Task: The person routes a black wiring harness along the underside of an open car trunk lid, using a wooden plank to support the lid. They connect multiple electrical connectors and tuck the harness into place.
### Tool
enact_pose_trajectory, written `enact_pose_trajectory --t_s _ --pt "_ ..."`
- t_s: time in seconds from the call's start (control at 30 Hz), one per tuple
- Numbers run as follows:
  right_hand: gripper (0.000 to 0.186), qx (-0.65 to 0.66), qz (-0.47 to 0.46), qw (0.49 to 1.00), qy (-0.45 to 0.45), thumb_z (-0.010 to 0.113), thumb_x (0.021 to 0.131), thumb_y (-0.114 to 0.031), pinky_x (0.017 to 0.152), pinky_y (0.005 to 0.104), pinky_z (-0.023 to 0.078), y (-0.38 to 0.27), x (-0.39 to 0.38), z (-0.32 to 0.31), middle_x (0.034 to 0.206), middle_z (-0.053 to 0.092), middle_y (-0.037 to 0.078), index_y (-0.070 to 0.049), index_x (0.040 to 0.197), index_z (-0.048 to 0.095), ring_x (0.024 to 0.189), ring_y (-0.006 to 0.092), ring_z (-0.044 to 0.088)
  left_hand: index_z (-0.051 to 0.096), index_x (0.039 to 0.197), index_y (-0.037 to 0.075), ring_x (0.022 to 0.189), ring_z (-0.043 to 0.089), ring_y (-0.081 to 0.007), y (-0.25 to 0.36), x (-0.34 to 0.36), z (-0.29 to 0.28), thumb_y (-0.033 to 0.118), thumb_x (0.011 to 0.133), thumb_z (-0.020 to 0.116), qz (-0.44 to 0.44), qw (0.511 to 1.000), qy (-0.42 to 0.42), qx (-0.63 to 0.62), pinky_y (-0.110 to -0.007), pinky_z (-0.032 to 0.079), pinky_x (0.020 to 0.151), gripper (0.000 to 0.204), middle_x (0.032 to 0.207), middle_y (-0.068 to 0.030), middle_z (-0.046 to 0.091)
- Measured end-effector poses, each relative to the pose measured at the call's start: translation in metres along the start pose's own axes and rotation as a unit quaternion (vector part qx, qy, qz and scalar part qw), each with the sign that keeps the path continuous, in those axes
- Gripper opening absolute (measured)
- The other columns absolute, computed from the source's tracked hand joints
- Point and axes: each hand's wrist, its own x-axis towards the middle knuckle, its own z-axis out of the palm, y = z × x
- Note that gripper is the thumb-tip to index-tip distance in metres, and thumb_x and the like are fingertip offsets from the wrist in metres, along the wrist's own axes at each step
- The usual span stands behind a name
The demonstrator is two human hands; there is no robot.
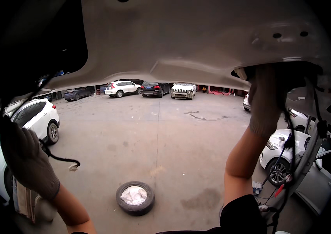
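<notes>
Parked cars (121,88) sit behind; my left hand (25,156) grips a black wire (58,157), right hand (266,97) reaches into the white panel (196,43), grip hidden.

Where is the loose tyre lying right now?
The tyre lies flat on the concrete yard, low in the head view, between the person's raised forearms.

The single head view looks outward from beneath a raised white panel (196,39), very close overhead. It faces across a paved yard (157,132) toward distant parked cars (153,89).
</notes>
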Motion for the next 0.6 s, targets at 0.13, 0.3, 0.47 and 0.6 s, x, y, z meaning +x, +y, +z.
enact_pose_trajectory --t_s 0.13,0.3,0.47,0.6 --pt "0.049 0.471 0.137 0.867 -0.093 0.051 0.105 -0.027 0.106 0.0415 0.049 0.005 -0.04 0.002 0.138 0.06 0.014 -0.008 0.15 0.044 0.123 0.0251 0.06 0.06 0.129 -0.007 0.055 0.037 -0.0067 0.01 -0.016 0.006 0.0 0.097 0.047 0.068 0.917 -0.088 0.383 -0.021 0.031 0.051 0.035 0.074 -0.0022 0.053" --pt "0.044 0.351 -0.001 0.936 -0.035 0.055 0.104 -0.017 0.108 0.0366 0.048 0.068 -0.033 0.032 0.141 0.058 0.014 -0.006 0.146 0.047 0.126 0.0225 0.059 0.061 0.131 0.003 0.071 0.058 -0.0086 0.033 0.005 0.033 -0.006 0.084 0.057 -0.041 0.821 -0.112 0.559 -0.021 0.048 0.066 0.048 0.092 -0.0066 0.072" --pt "0.03 0.078 -0.006 0.997 -0.026 0.061 0.102 -0.016 0.092 0.0287 0.052 0.093 -0.01 0.066 0.116 0.065 0.009 0.004 0.124 0.06 0.108 0.0172 0.063 0.07 0.116 0.008 0.102 0.068 -0.0186 0.049 0.052 0.071 -0.001 0.076 0.074 0.111 0.746 -0.272 0.597 -0.03 0.059 0.079 0.041 0.115 -0.0067 0.071" --pt "0.018 0.425 0.154 0.889 -0.069 0.061 0.102 -0.017 0.066 0.0249 0.048 0.064 0.006 0.06 0.089 0.065 0.005 0.0 0.107 0.063 0.074 0.0136 0.06 0.07 0.11 0.007 0.055 0.063 -0.0161 0.037 0.084 0.099 0.002 0.078 0.077 -0.104 0.824 -0.223 0.51 -0.028 0.058 0.057 0.033 0.087 -0.0091 0.074"
